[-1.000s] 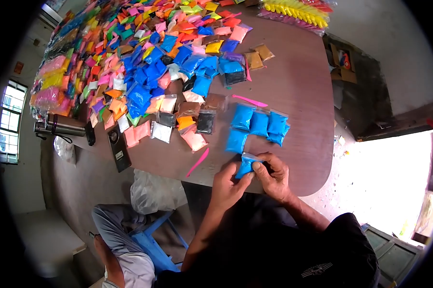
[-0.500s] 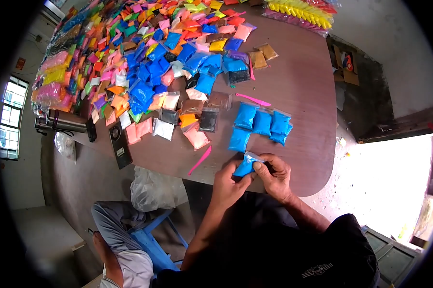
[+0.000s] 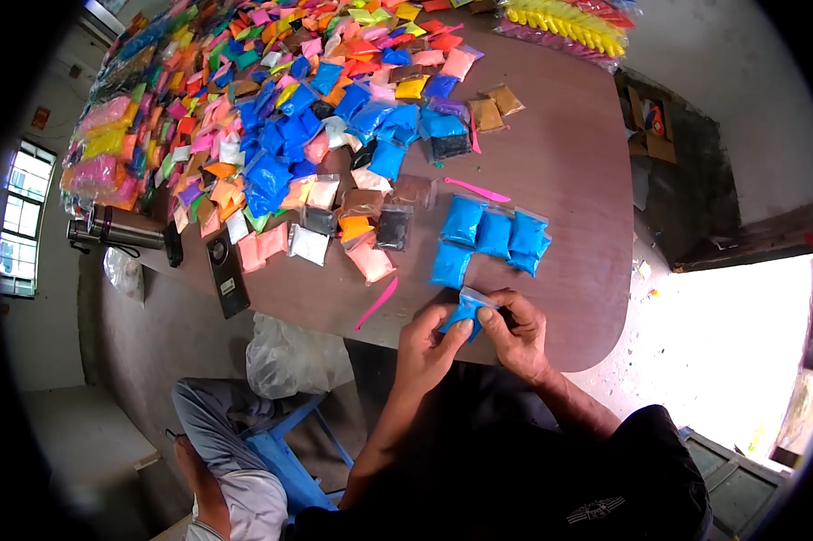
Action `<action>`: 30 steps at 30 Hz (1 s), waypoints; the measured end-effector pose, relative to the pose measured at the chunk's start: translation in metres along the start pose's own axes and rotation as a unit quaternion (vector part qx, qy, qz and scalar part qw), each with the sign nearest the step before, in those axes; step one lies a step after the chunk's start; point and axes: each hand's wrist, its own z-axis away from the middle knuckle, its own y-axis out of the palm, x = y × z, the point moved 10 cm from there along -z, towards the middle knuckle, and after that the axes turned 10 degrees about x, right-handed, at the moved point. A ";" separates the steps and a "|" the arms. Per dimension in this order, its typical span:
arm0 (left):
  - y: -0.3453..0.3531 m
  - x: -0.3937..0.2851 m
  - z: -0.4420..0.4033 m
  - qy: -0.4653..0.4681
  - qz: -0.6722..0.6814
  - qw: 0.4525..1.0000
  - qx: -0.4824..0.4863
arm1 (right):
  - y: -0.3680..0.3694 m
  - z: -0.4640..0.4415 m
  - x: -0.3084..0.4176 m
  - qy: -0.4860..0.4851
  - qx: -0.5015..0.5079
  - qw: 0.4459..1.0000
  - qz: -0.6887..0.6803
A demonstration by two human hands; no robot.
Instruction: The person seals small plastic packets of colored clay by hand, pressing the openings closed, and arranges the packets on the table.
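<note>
Between my two hands is a small blue packet (image 3: 465, 312) in a clear zip bag, held over the near edge of the table. My left hand (image 3: 427, 347) is closed on its left side, with the thumb pressed against its front. The fingers of my right hand (image 3: 520, 337) pinch the packet's upper right side near the clear strip. Just beyond my hands lie several similar blue packets (image 3: 493, 233) in a close group. A pink plastic tool (image 3: 376, 303) rests left of my hands, and a second pink tool (image 3: 477, 189) lies behind the blue group.
A large heap of coloured packets (image 3: 280, 135) covers the far left of the brown table (image 3: 569, 135). A dark phone (image 3: 226, 273) and a steel flask (image 3: 122, 228) are at the left edge. Bundled yellow pieces (image 3: 564, 24) stand far right. Another person's leg (image 3: 221, 410) is at lower left.
My left thumb has shifted onto the front of the blue packet, which is now pressed in and turned slightly. Both hands stay in nearly the same place.
</note>
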 end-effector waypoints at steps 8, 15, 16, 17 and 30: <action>0.002 0.000 0.000 0.027 0.002 1.000 0.003 | 0.000 -0.001 0.004 -0.014 0.021 0.999 0.023; -0.003 0.004 0.000 -0.003 0.015 1.000 0.010 | 0.007 -0.002 0.006 -0.023 0.048 0.997 0.047; -0.004 0.009 0.000 -0.003 0.016 1.000 0.011 | 0.006 -0.003 0.006 -0.023 0.047 0.997 0.048; -0.006 0.009 0.000 0.013 -0.007 1.000 0.006 | 0.006 -0.003 0.006 -0.025 0.053 0.997 0.058; -0.007 0.005 0.001 0.016 0.023 0.999 -0.038 | 0.011 -0.002 0.007 0.002 0.070 0.993 0.090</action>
